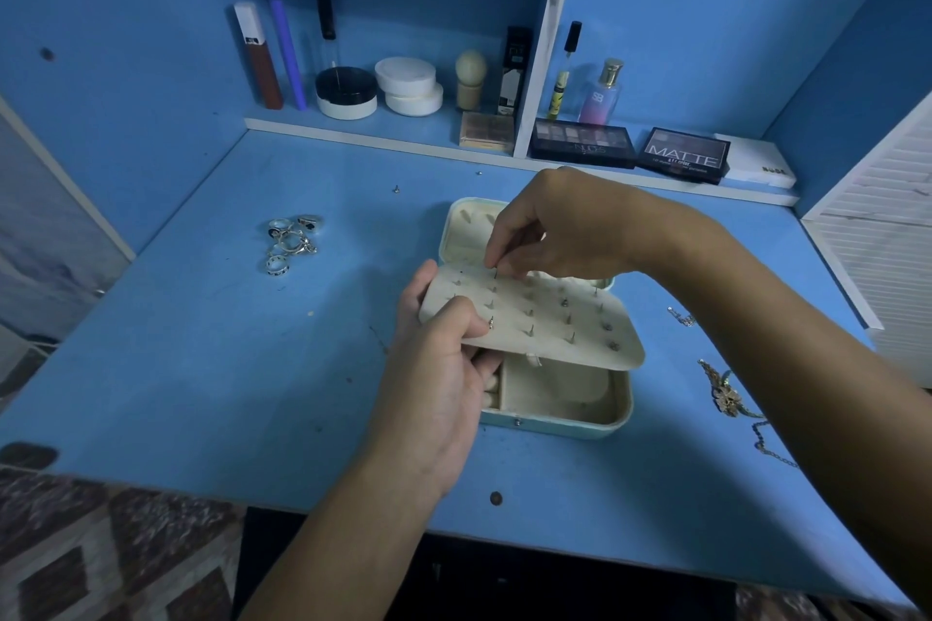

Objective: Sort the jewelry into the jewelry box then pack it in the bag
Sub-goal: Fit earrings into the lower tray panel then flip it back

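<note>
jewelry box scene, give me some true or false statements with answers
1. The left hand holds the earring panel by its left edge. True.
2. The rings are already in the jewelry box. False: they lie in a pile on the desk, left of the box.
3. The right hand pinches something small at the panel's far edge. True.
4. The box is closed. False: it is open, with the panel lifted over the tray.
5. A necklace lies on the desk right of the box. True.
</note>
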Demonstrator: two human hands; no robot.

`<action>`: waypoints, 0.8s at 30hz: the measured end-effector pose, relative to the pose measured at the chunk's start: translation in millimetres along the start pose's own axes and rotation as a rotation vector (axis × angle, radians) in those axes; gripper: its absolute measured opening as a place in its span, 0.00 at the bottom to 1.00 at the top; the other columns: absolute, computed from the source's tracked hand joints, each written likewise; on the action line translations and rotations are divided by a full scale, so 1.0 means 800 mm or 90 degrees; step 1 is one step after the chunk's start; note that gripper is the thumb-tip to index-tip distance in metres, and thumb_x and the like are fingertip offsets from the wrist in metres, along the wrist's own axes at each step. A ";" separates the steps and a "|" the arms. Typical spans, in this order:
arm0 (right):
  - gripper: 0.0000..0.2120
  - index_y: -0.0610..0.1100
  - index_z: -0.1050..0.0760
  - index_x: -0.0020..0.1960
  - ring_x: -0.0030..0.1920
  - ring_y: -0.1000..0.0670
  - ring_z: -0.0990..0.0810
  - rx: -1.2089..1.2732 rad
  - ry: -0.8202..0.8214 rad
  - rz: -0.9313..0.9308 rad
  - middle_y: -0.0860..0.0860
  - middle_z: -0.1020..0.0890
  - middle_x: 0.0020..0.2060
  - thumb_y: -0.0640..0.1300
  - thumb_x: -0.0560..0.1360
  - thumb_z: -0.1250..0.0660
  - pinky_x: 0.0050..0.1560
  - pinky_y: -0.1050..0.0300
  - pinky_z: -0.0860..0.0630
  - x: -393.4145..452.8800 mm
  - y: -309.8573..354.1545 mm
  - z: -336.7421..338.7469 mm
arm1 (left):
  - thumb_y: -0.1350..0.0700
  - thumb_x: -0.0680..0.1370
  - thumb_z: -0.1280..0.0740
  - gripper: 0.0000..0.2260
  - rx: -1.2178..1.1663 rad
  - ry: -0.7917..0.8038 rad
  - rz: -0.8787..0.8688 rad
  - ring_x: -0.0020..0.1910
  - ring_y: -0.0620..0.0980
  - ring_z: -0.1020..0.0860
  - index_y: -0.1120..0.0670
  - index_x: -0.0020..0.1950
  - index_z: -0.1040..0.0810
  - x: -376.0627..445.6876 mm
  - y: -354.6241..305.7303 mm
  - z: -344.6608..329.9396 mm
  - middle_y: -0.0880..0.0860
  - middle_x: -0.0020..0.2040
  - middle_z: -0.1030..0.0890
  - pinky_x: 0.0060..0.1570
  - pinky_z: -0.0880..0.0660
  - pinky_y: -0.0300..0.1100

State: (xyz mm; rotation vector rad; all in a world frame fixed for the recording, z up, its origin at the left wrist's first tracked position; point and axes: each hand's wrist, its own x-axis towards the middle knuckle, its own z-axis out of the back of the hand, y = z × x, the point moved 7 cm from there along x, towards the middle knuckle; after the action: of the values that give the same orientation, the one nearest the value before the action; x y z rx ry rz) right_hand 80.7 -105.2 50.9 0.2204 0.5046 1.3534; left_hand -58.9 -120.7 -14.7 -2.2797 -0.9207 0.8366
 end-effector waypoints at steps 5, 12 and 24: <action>0.09 0.55 0.15 0.48 0.40 0.62 0.19 -0.015 -0.005 0.000 0.59 0.14 0.39 0.42 0.76 0.29 0.41 0.71 0.26 -0.003 0.003 0.002 | 0.71 0.76 0.45 0.27 0.004 -0.010 0.004 0.52 0.48 0.19 0.49 0.70 0.30 0.000 0.001 0.000 0.52 0.55 0.18 0.56 0.22 0.48; 0.08 0.56 0.15 0.48 0.41 0.64 0.20 -0.022 -0.004 0.000 0.61 0.15 0.39 0.43 0.75 0.28 0.39 0.76 0.28 -0.002 0.003 0.001 | 0.71 0.76 0.44 0.27 0.000 -0.002 0.002 0.50 0.47 0.18 0.49 0.71 0.31 0.000 0.000 -0.001 0.52 0.53 0.17 0.49 0.21 0.44; 0.06 0.56 0.16 0.45 0.41 0.61 0.17 -0.002 0.018 -0.022 0.63 0.15 0.38 0.46 0.74 0.28 0.49 0.59 0.18 0.002 -0.001 0.005 | 0.71 0.76 0.45 0.27 0.002 0.000 -0.003 0.50 0.48 0.19 0.49 0.71 0.31 0.000 -0.001 -0.001 0.52 0.53 0.18 0.52 0.22 0.47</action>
State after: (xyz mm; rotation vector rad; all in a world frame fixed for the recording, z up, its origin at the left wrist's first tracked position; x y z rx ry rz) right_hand 83.5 -103.3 53.7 0.1897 0.5271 1.3248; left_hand -58.5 -120.6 -13.3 -2.2741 -0.9227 0.8349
